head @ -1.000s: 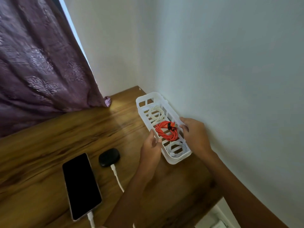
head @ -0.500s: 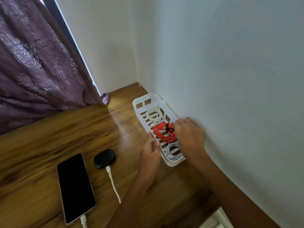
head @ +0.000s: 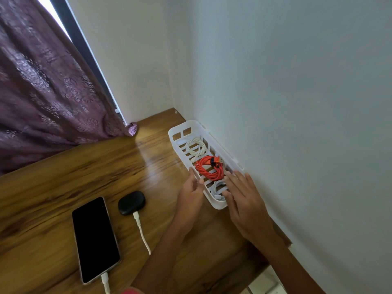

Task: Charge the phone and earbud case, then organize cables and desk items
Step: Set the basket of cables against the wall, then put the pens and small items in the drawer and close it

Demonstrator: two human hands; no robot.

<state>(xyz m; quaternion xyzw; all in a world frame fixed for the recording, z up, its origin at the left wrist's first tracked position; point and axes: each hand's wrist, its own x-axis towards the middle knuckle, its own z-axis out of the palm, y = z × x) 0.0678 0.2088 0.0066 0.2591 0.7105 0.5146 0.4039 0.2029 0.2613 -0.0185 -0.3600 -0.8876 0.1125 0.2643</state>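
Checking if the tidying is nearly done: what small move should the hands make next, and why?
Probably draw both hands away from the basket. It lies along the wall with three coiled cables inside, the left hand and right hand are open at its near half, and the phone and earbud case are both plugged in.

My wooden desk, its grain running in dark streaks, sits pushed into a corner of the room. A plain white wall rises along the desk's right edge and meets another at its far edge. A purple patterned curtain hangs over the desk's far left side, its hem bunched against the wood. Above the desk, beside the curtain, a dark window frame and a sliver of daylight show.
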